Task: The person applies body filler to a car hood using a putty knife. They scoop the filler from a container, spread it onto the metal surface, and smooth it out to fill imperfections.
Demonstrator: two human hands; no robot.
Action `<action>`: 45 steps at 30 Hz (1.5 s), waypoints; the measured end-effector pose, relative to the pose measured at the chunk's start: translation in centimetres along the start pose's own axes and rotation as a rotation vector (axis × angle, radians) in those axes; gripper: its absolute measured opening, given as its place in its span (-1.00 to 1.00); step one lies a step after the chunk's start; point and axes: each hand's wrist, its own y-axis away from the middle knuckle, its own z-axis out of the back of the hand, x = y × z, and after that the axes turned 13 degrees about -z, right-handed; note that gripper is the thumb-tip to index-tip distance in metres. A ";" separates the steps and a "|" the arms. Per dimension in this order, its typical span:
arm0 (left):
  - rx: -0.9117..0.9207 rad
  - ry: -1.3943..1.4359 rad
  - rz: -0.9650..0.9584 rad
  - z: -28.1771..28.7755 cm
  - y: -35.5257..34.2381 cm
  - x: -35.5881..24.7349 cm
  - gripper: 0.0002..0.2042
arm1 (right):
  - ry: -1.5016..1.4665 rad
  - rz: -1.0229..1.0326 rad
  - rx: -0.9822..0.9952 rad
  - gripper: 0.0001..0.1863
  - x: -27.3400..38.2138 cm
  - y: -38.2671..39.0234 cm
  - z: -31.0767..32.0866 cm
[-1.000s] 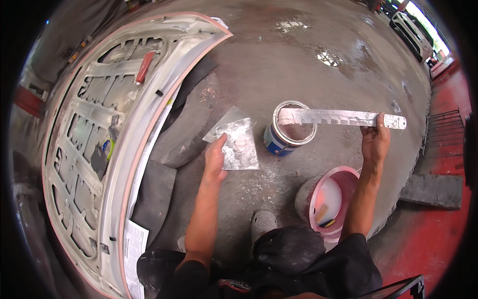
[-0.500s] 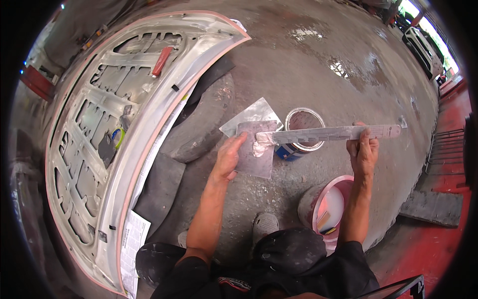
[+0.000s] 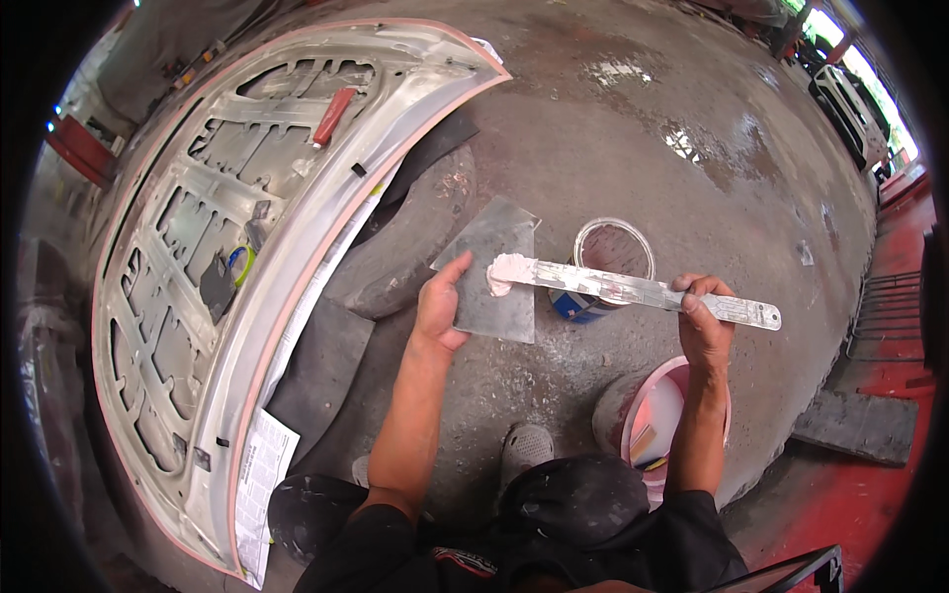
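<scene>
My left hand (image 3: 442, 308) grips a grey flat plate (image 3: 499, 311) by its left edge, thumb on top. A dab of pale pink putty (image 3: 505, 273) lies at the plate's middle, on the end of a long metal strip like a steel ruler (image 3: 643, 291). The strip's other end is in my right hand (image 3: 704, 314), fingers closed round it. Its face is smeared with pale putty, and it slopes down to the right. Beneath the strip stands an open can (image 3: 585, 308) with a blue label and a pale crusted rim.
A pink bucket (image 3: 611, 420) of cloudy liquid stands by my right forearm. At left lies a large car hood (image 3: 237, 326), a red tube (image 3: 334, 117) and green tape roll (image 3: 240, 265) on it. Between hood and hands lies a tyre (image 3: 420, 232).
The strip has turned over and now slopes down to the right instead of slightly up. My right hand has moved slightly left and down. The plate has tilted a little.
</scene>
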 end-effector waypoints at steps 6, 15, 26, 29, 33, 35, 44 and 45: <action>0.066 -0.045 -0.006 0.4 -0.1 0.1 -0.63 | 0.055 -0.012 -0.063 -0.81 1.1 -0.3 0.5; 0.183 -0.419 -0.201 1.3 -0.5 1.9 -0.66 | 0.024 0.044 -0.090 -0.87 1.6 -0.8 1.3; -0.075 -0.309 -0.112 0.9 -1.6 3.8 -0.60 | 0.006 0.213 -0.555 -0.71 3.9 -1.3 6.4; -0.046 -0.338 -0.146 2.2 -2.4 4.6 -0.49 | 0.411 0.101 -0.584 -0.61 1.1 -4.4 7.9; -0.158 -0.574 -0.139 -1.4 0.2 3.4 -0.53 | 0.806 -0.112 -0.515 -0.38 -4.3 -10.1 8.9; 0.024 -0.619 -0.063 -2.3 1.5 2.1 -0.51 | 0.642 -0.260 -0.457 -0.26 -5.3 -11.7 6.9; 0.386 -0.933 -0.349 -2.8 5.7 -4.9 -0.60 | 0.904 0.454 -0.384 -0.58 -1.0 -14.7 -4.9; 0.372 -0.944 -0.342 -3.2 5.9 -6.0 -0.60 | 0.801 0.388 -0.256 -0.62 -1.9 -15.3 -6.2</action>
